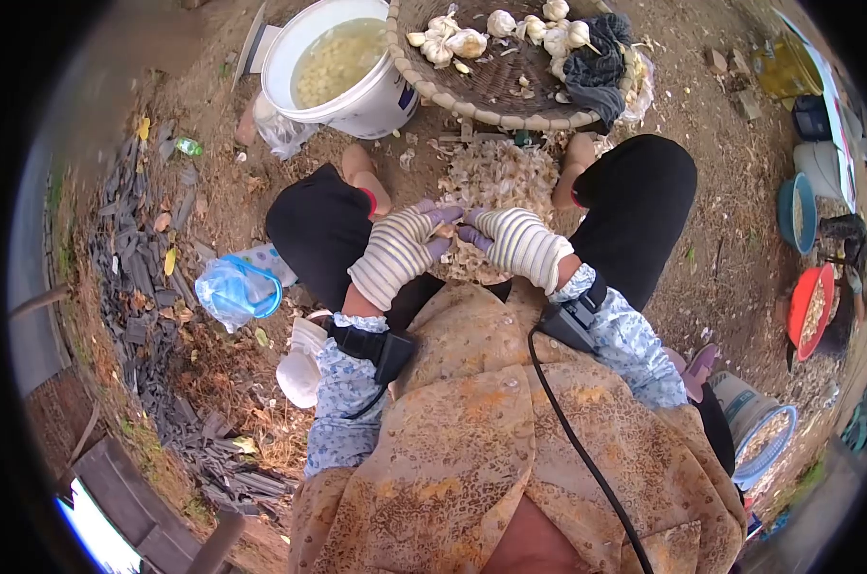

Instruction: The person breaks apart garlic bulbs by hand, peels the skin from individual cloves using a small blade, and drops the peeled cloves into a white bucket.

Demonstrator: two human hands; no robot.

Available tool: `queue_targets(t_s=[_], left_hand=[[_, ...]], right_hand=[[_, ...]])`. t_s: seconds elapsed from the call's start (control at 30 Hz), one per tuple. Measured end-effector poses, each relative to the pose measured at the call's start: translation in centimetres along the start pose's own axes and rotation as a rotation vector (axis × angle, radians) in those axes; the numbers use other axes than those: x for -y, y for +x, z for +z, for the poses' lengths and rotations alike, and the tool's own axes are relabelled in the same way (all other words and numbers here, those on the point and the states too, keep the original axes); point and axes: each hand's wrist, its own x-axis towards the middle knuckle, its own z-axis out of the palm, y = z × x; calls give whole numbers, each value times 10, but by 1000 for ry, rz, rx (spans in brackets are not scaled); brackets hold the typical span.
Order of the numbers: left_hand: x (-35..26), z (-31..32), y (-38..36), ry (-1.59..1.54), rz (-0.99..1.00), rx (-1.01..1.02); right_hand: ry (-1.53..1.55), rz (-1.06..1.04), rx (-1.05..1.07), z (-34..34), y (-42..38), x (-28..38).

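My left hand and my right hand meet above my lap, both in striped knit gloves with purple fingertips. The fingers are closed around a small piece of garlic, mostly hidden by the fingertips. Below and beyond them, a heap of papery garlic skins covers the ground between my feet. Farther out sits a wide woven basket holding garlic bulbs and a dark crumpled cloth. Left of the basket stands a white bucket with peeled cloves in water.
A blue-rimmed container with plastic film lies to my left, by dark broken pieces. On the right are a teal basin, a red basin and a bucket topped by a blue-rimmed basket. Another person's shoe shows nearby.
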Motion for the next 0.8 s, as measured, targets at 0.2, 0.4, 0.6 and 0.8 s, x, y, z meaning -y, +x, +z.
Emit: queue_targets(t_s=[0.2,0.4,0.6,0.8], left_hand=[[-1,5,-11,-858,-348,-34],[-12,7,-11,-1346,-563,-207],[-17,20,-3,-1411,-533,-197],[-11,29,-1,-1538,-545,-270]], right_hand=[[54,157,-91,15,1,-29],[952,615,-73,-17,-3,6],[1385,494,-109,-11,7,16],[1221,461,-153,-9,3,22]])
